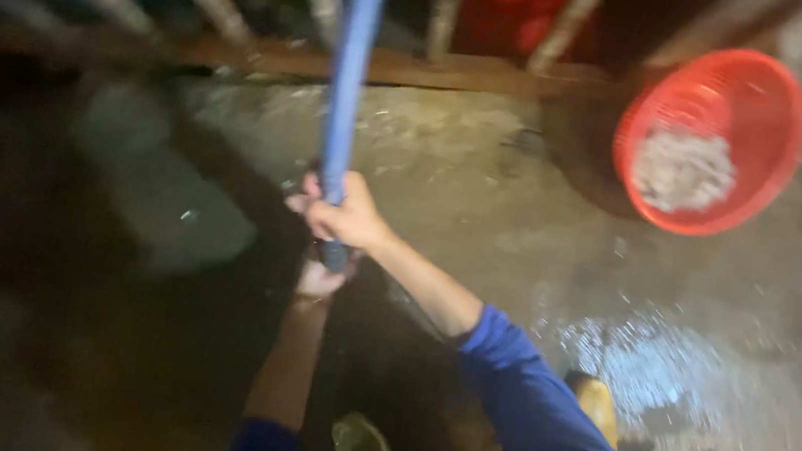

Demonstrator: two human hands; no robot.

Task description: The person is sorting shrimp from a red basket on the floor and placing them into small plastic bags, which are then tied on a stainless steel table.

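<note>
A blue hose (350, 69) runs from the top of the view down to the middle of it. My right hand (342, 214) grips the hose from the right, its arm in a blue sleeve. Just below it my left hand (319, 279) is closed around the hose's lower end. Both hands are over a wet concrete floor (485, 195). The picture is blurred by motion.
A red plastic basin (737, 103) holding a pale grey clump stands at the upper right. A wooden rail with slanted bars (279, 56) crosses the top. My boots (597, 404) stand on the wet floor at the bottom. The left side is dark.
</note>
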